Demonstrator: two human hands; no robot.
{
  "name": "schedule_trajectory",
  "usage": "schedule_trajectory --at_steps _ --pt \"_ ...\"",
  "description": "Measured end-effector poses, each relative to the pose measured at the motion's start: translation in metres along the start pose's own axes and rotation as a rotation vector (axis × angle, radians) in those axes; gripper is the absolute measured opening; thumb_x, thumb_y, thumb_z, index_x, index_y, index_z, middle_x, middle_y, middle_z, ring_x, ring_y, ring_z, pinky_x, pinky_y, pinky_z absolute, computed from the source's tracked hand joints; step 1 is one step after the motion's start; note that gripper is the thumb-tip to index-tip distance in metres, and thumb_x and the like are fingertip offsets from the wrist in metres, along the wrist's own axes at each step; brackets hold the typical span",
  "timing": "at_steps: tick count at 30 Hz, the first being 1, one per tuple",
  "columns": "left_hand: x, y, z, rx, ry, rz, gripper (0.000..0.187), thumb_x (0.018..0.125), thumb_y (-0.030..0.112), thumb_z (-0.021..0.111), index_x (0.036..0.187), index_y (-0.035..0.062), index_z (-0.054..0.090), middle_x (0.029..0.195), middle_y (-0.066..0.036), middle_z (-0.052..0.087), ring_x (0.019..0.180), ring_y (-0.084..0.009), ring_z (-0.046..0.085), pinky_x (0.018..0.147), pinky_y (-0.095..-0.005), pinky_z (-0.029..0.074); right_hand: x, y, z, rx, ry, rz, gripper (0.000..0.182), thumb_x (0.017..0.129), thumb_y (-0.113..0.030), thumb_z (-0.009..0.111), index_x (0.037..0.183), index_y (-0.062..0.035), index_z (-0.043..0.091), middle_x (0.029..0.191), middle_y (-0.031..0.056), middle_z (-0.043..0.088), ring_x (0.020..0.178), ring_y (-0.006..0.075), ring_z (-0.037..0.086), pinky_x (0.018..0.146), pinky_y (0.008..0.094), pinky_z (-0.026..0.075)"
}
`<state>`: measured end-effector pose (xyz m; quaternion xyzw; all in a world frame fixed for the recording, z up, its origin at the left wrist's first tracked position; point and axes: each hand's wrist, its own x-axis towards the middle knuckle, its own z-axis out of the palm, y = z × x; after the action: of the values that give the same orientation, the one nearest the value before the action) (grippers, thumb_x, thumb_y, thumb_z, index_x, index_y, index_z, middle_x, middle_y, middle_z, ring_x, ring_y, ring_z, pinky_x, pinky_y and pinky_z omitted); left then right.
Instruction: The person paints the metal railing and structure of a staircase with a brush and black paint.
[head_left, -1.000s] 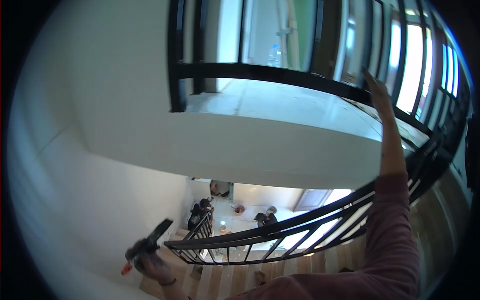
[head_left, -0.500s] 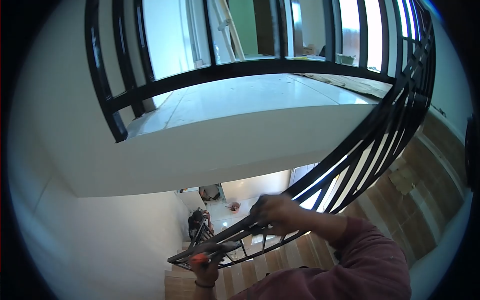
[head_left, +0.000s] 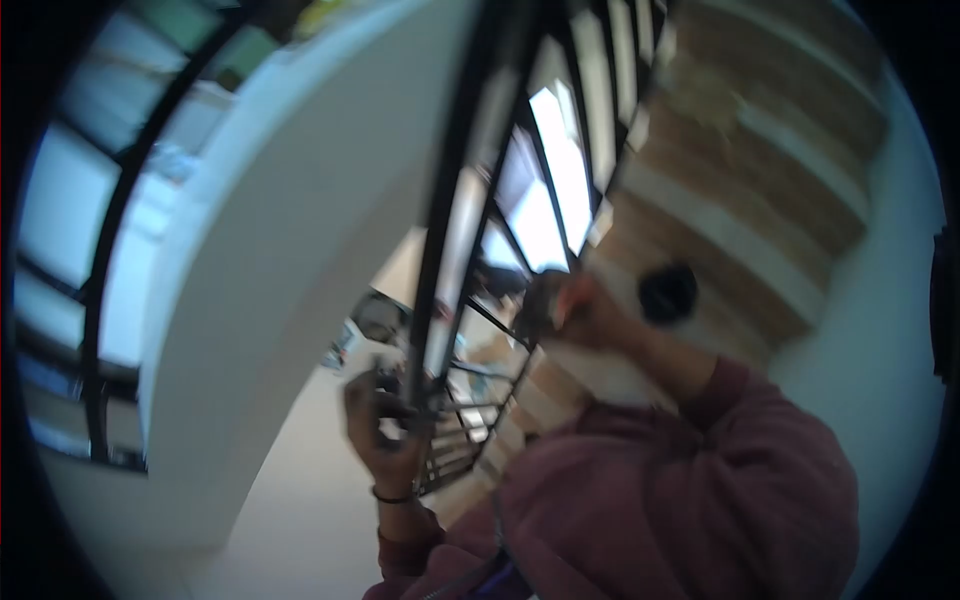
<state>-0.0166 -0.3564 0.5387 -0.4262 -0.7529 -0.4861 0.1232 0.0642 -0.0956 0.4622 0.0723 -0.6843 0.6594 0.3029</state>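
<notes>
My left hand [head_left: 375,425], with a dark band at the wrist, is at the lower end of the black railing [head_left: 445,220]. Its fingers curl round something dark against the rail, too blurred to name. To the right of the railing, my right hand [head_left: 590,310] is closed on a dark grey thing [head_left: 540,305] with an orange-red patch beside the fingers. Motion blur hides its shape.
Wooden stairs [head_left: 730,190] with pale edges climb at the right, with a round black object [head_left: 668,292] on them. A curved white slab edge [head_left: 270,190] and another black railing [head_left: 110,230] stand at the left. Blurred items lie on the floor below.
The view has swung round towards the stairs. My right hand has left the rail and is beside it. The orange-red colour, earlier at my left hand, now shows at my right.
</notes>
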Motion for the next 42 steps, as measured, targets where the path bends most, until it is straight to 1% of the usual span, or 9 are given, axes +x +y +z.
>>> schedule_trajectory --at_steps 3,5,12,19,22,34,37,40,42 --pt "-0.023 -0.018 0.008 0.001 -0.001 -0.329 0.061 0.063 -0.004 0.064 0.121 0.0015 0.045 0.096 -0.006 0.047 0.059 -0.006 0.046 0.05 -0.0184 0.038 -0.039 0.008 -0.099 -0.008 0.38 0.337 0.025 0.064 -0.007 0.075 0.084 0.0001 0.062 0.076 0.0061 0.064 0.068 0.0128 0.06 0.064 0.0255 0.049" --pt "-0.044 -0.033 0.009 0.084 -0.071 -0.534 0.061 0.067 -0.005 0.062 0.124 0.0056 0.044 0.096 -0.004 0.048 0.06 -0.0049 0.044 0.054 -0.0181 0.038 -0.065 0.009 -0.154 -0.393 0.588 0.438 0.021 0.068 -0.006 0.071 0.085 0.0021 0.062 0.078 0.0066 0.064 0.069 0.013 0.06 0.065 0.0254 0.049" --pt "-0.064 -0.036 0.023 0.23 -0.217 -0.833 0.056 0.07 -0.003 0.062 0.122 0.0052 0.045 0.102 -0.005 0.049 0.066 -0.006 0.045 0.052 -0.0176 0.037 -0.19 0.166 -0.275 -0.756 0.615 0.621 0.022 0.071 -0.014 0.067 0.087 0.0013 0.061 0.081 0.0117 0.064 0.074 0.0194 0.061 0.067 0.0273 0.047" --pt "-0.079 -0.04 0.035 0.397 -0.415 -0.983 0.056 0.067 -0.001 0.064 0.12 0.0093 0.047 0.101 -0.006 0.048 0.069 -0.0092 0.05 0.052 -0.0189 0.039 -0.242 0.275 -0.286 -1.086 0.673 0.897 0.032 0.067 -0.028 0.07 0.082 -0.0008 0.062 0.081 0.0169 0.062 0.08 0.0323 0.06 0.071 0.0376 0.047" --pt "-0.086 -0.035 0.044 0.424 -0.444 -1.057 0.056 0.068 -0.001 0.064 0.12 0.009 0.047 0.1 -0.006 0.047 0.068 -0.0091 0.049 0.053 -0.0192 0.039 -0.238 0.287 -0.288 -1.17 0.453 1.074 0.032 0.069 -0.029 0.068 0.082 -0.0002 0.062 0.08 0.018 0.062 0.081 0.0321 0.06 0.072 0.0372 0.047" --pt "-0.084 -0.039 0.047 0.468 -0.413 -1.109 0.055 0.069 -0.001 0.063 0.12 0.0082 0.047 0.1 -0.005 0.047 0.068 -0.0091 0.049 0.053 -0.0202 0.04 -0.215 0.284 -0.276 -1.052 0.539 1.032 0.029 0.068 -0.028 0.069 0.078 -0.0018 0.063 0.075 0.0186 0.062 0.075 0.0332 0.06 0.067 0.0366 0.047" --pt "-0.085 -0.039 0.046 0.459 -0.394 -1.095 0.055 0.069 -0.001 0.063 0.12 0.0081 0.047 0.1 -0.005 0.047 0.067 -0.0091 0.049 0.053 -0.0201 0.04 -0.224 0.273 -0.281 -1.18 0.477 0.892 0.029 0.068 -0.028 0.069 0.076 -0.001 0.062 0.073 0.0175 0.061 0.073 0.0324 0.06 0.066 0.0367 0.047" --pt "-0.087 -0.039 0.045 0.421 -0.373 -1.089 0.054 0.068 -0.002 0.063 0.119 0.0084 0.048 0.099 -0.005 0.047 0.066 -0.0091 0.049 0.052 -0.0201 0.04 -0.2 0.23 -0.262 -1.014 0.682 0.739 0.028 0.068 -0.027 0.069 0.073 -0.0013 0.061 0.072 0.016 0.061 0.071 0.0317 0.06 0.066 0.0369 0.047" --pt "-0.092 -0.041 0.042 0.401 -0.372 -1.065 0.055 0.068 -0.002 0.063 0.119 0.0087 0.048 0.099 -0.005 0.048 0.065 -0.0092 0.05 0.051 -0.0201 0.04 -0.229 0.253 -0.275 -1.201 0.555 0.738 0.021 0.07 -0.021 0.065 0.071 -0.0009 0.06 0.066 0.0128 0.06 0.065 0.0278 0.06 0.062 0.0332 0.046"
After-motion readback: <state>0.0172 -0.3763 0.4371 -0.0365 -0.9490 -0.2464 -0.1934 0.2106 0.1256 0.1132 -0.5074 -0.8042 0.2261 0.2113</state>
